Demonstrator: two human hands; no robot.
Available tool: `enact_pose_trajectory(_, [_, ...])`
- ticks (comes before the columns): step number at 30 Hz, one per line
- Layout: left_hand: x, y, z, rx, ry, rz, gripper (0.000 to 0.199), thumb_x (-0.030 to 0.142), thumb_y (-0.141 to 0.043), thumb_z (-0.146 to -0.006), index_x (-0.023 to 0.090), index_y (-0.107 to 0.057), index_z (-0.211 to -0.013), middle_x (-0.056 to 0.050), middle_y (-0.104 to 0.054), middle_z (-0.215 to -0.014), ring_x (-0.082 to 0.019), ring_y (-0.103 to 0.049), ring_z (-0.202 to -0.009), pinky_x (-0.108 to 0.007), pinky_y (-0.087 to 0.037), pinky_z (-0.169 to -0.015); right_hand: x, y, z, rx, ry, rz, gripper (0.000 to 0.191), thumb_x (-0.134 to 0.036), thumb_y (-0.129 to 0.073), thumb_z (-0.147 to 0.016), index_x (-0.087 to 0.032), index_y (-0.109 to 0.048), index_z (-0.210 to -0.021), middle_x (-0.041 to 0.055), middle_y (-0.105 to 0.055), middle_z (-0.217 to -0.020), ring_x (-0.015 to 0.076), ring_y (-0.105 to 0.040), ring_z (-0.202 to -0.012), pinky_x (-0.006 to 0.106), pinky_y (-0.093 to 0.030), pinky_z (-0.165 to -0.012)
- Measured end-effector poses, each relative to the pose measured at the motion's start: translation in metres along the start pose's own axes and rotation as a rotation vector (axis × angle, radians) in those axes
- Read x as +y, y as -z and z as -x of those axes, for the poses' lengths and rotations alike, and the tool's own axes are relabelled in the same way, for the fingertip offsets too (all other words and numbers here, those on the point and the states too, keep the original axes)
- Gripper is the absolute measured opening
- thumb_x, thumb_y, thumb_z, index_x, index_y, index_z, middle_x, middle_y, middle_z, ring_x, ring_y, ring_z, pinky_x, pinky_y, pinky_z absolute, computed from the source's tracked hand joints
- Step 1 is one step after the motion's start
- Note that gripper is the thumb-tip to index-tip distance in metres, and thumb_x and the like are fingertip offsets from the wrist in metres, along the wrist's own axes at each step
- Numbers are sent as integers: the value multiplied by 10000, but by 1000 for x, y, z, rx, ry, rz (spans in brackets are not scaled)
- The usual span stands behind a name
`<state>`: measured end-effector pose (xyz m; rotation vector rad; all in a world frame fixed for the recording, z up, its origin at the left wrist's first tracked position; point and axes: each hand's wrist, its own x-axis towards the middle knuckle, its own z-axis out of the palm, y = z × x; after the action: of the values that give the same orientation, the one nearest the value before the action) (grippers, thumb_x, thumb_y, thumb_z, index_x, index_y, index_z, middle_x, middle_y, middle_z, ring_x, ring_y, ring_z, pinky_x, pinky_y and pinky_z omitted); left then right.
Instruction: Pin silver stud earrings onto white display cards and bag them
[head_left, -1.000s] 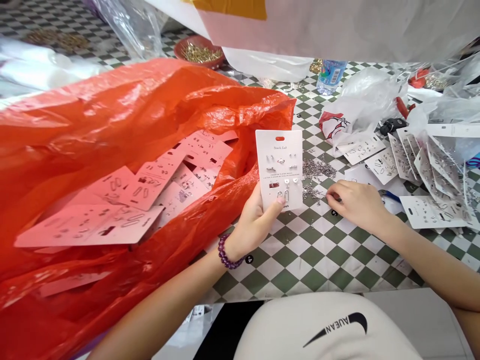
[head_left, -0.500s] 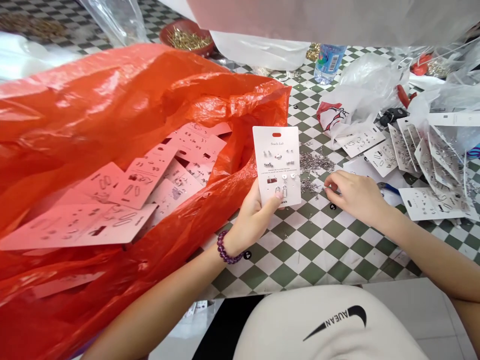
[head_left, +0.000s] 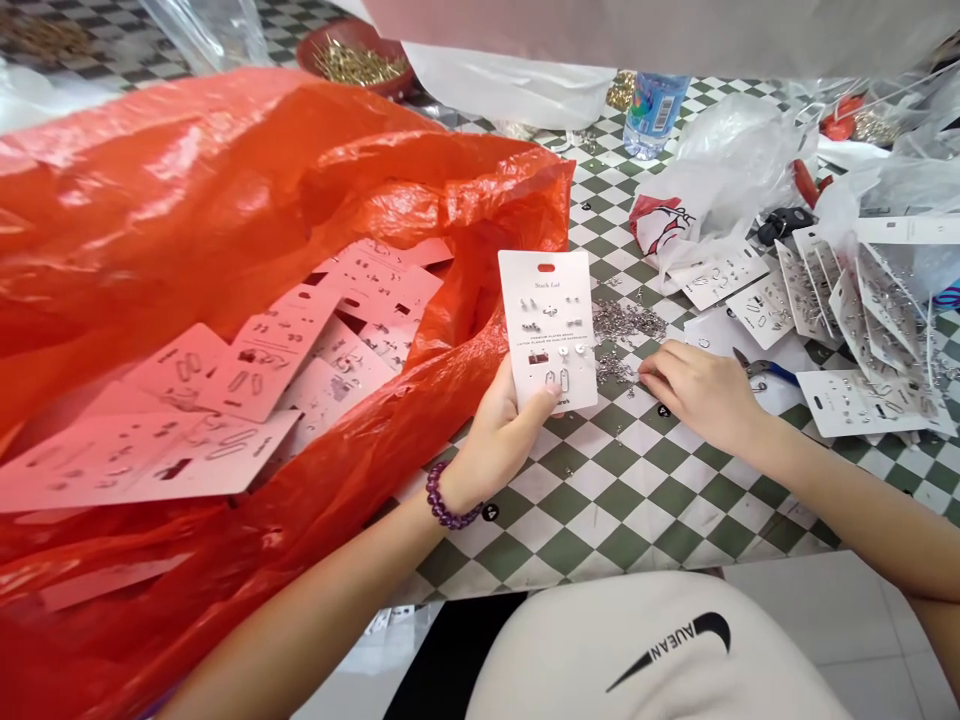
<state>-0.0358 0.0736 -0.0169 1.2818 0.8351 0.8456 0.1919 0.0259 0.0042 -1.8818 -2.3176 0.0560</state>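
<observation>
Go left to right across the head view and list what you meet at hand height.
orange plastic bag → left hand holding an earring card → pile of small silver pieces → right hand → white earring card

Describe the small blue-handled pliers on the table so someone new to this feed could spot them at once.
Right of the big orange plastic bag, find the right hand on the checkered tabletop. Just past its knuckles, small pliers lie on a white sheet, and their blue handle sets them apart from the red-handled tool farther back.
</observation>
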Motion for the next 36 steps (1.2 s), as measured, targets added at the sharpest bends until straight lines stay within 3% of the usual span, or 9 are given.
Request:
enact_pose_trajectory(2, [-2,1,2,-22,34,-10,424,364,-559,-856,207,-443,-1232,-114,-573,-1259,-255,-593,-1078,-416,-547,-861,-3,9,-3,8,-36,-155,169,-224,-476,-905,-171,-627,-849,36,-628,-801,123,-536,-601,241,-330,-488])
enact_pose_trajectory(5, [-4,2,4,-29,48,-64,442,338,-574,-853,212,-404,-1241,-103,-547,-1256,-256,-558,-1119,-442,-519,-919,-13,28,-9,52,-44,-418,99,-197,-503,-879,-184,-598,-851,19,-600,-796,111,-521,-615,232,-405,-544])
enact_pose_trajectory(7, [-4,1,6,-51,33,-82,468,332,-583,-850,219,-376,-1254,-102,-520,-1268,-254,-538,-1140,-429,-530,-915,-23,37,-13,80,7,-527,76,-190,-514,-875,-187,-584,-842,14,-592,-797,109,-520,-634,227,-420,-562])
enact_pose_trajectory(9, [-2,-1,7,-103,21,-56,500,335,-577,-855,238,-341,-1285,-107,-492,-1285,-240,-561,-1093,-379,-580,-817,-33,41,-17,92,77,-573,66,-190,-521,-875,-179,-574,-837,12,-597,-800,102,-518,-633,220,-416,-562])
enact_pose_trajectory(12, [1,-3,7,-156,6,-53,503,323,-563,-865,256,-327,-1305,-99,-531,-1219,-203,-618,-951,-329,-602,-711,-45,37,-23,77,156,-521,105,-206,-493,-898,-158,-573,-850,23,-618,-819,100,-534,-643,218,-401,-558])
enact_pose_trajectory(16, [6,-3,7,-126,-64,-250,496,310,-555,-870,237,-346,-1314,-61,-626,-992,-184,-646,-778,-314,-576,-638,-55,28,-30,64,218,-271,203,-220,-425,-935,-151,-586,-831,27,-626,-785,101,-533,-615,217,-327,-492])
enact_pose_trajectory(22, [7,-2,10,-76,-123,-540,537,316,-542,-863,224,-335,-1350,9,-587,-720,-128,-533,-501,-247,-434,-445,-59,25,-33,84,321,-9,286,-206,-383,-954,-144,-593,-770,27,-571,-700,102,-442,-529,233,-246,-436])
enact_pose_trajectory(30, [6,-2,10,-81,-137,-617,561,330,-527,-861,211,-325,-1371,42,-526,-608,-107,-436,-391,-234,-353,-391,-58,26,-32,42,332,20,287,-186,-387,-944,-138,-613,-773,25,-536,-661,106,-425,-510,230,-232,-434])
enact_pose_trajectory(36, [4,-1,11,-133,-131,-497,536,299,-518,-868,248,-338,-1371,16,-585,-707,-123,-510,-474,-265,-476,-478,-62,26,-36,97,292,-44,315,-248,-399,-957,-147,-636,-775,33,-597,-680,107,-476,-542,240,-267,-460])
